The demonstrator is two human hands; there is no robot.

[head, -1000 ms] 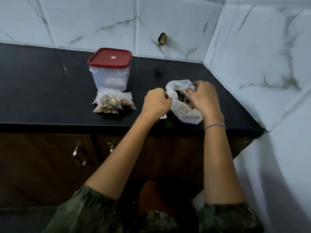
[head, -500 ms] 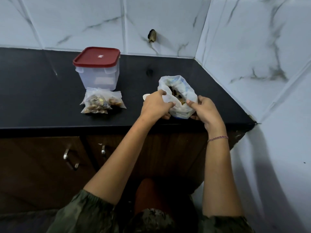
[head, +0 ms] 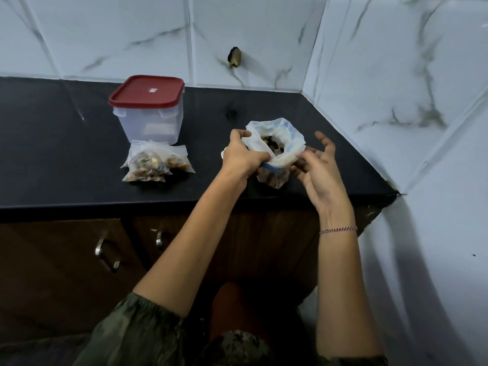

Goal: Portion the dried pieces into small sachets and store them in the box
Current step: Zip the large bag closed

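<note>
Gripping, with the left hand [head: 244, 154], the left rim of a white translucent plastic bag with a blue zip strip [head: 287, 154], fingers curled over the film and bunching it. Standing upright on the black stone countertop [head: 52, 154], near the front edge, mouth gaping upward, with dark brown dried pieces [head: 272, 142] lying low inside.

Hovering just right of the bag with the right hand [head: 320, 170]: palm turned inward, fingers spread and loosely bent, holding nothing. Lower fingertips right at the near right rim; touching or not, impossible to tell.

Turning on one relation: opening directly left of the right hand and a little beyond it, long axis of the bag vertical. Judged from that, reaching in means going over the right rim and down. Right hand nearer the mouth and free; left hand taken up as the anchor.

Well apart to the left: a heap of small clear filled sachets [head: 155, 165], just in front of a clear square plastic box with a red lid [head: 150, 120], lid on. Nearer the left hand than the right.

Hidden: depth of the pieces, and the bag's base behind folds and the left hand. Peeking out past the left hand, a pale scrap [head: 224, 154], not identifiable. No empty sachet to be made out. Number of filled sachets unclear in the overlapping film.
</note>
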